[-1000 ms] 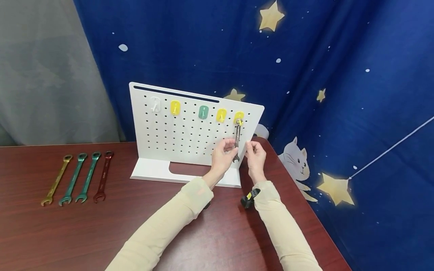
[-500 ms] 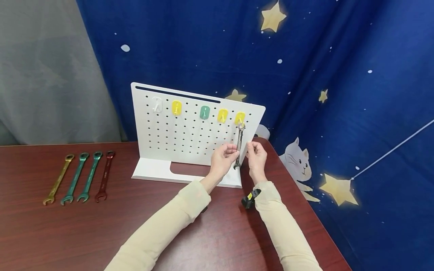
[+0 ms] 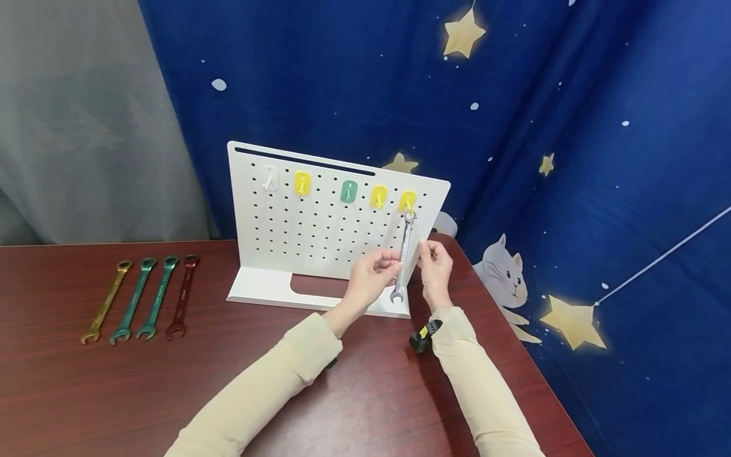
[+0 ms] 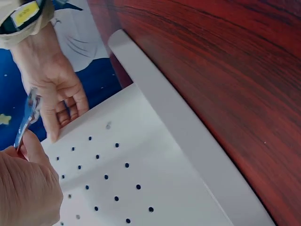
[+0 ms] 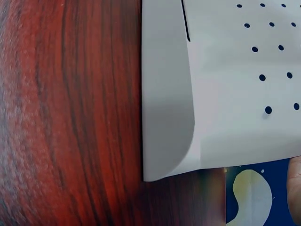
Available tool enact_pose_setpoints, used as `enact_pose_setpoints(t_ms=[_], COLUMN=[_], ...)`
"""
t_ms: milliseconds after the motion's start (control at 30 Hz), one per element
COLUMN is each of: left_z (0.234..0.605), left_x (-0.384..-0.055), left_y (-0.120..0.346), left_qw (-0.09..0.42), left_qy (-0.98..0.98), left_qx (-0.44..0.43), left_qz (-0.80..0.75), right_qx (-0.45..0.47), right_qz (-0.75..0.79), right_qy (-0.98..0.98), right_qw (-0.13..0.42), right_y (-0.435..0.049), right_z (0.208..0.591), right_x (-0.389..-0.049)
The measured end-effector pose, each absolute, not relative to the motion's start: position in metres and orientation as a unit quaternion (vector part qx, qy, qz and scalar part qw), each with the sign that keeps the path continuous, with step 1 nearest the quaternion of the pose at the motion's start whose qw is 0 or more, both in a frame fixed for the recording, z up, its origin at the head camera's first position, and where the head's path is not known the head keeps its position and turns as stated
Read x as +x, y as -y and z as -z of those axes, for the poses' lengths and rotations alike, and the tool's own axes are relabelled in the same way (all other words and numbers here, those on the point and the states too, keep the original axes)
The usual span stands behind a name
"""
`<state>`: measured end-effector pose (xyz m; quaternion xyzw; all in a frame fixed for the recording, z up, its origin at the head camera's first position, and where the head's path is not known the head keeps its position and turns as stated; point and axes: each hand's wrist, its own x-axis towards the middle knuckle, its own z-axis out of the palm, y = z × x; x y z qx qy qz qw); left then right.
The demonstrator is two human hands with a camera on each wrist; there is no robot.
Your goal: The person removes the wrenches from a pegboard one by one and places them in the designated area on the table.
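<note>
My left hand (image 3: 371, 276) pinches a silver combination wrench (image 3: 403, 254) by its shank between thumb and fingers. The ring end points up and overlaps the tip of the rightmost yellow hook (image 3: 408, 202); the open jaw end hangs below the hand, tilted a little left. My right hand (image 3: 436, 270) pinches the right edge of the white pegboard (image 3: 320, 247). In the left wrist view the wrench (image 4: 29, 113) sticks up from the left hand (image 4: 28, 188), with the right hand (image 4: 59, 94) at the board's edge. Only a sliver of the right hand (image 5: 294, 190) shows in the right wrist view.
A white hook (image 3: 270, 179), a yellow hook (image 3: 302, 183), a green hook (image 3: 349, 192) and another yellow hook (image 3: 379, 197) line the board. A gold wrench (image 3: 107, 302), two green wrenches and a red wrench (image 3: 183, 297) lie at left on the brown table (image 3: 228, 381). A curtain (image 3: 320, 82) hangs behind.
The wrench's ring end has dropped from the rightmost hook's base to its tip, and its lower end has swung down and out from the board. The right hand keeps its grip; the view shifts slightly.
</note>
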<state>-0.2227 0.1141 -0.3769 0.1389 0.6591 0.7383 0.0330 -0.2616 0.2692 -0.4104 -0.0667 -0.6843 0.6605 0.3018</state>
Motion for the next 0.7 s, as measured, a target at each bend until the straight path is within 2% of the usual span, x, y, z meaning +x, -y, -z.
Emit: enact_pose_setpoints(t_ms=[233, 700], left_z=[0.364, 0.346], left_x=[-0.212, -0.203], left_y=[-0.106, -0.097], left_qw=[0.094, 0.149], left_qy=[-0.627, -0.602], left_qx=[0.126, 0.133], left_qz=[-0.763, -0.773], right_qx=[-0.063, -0.052], right_qz=[-0.671, -0.681], right_qy=[0.675, 0.667], right_qw=[0.302, 0.298], right_y=[-0.268, -0.269], right_z=[0.409, 0.409], right_x=[-0.261, -0.260])
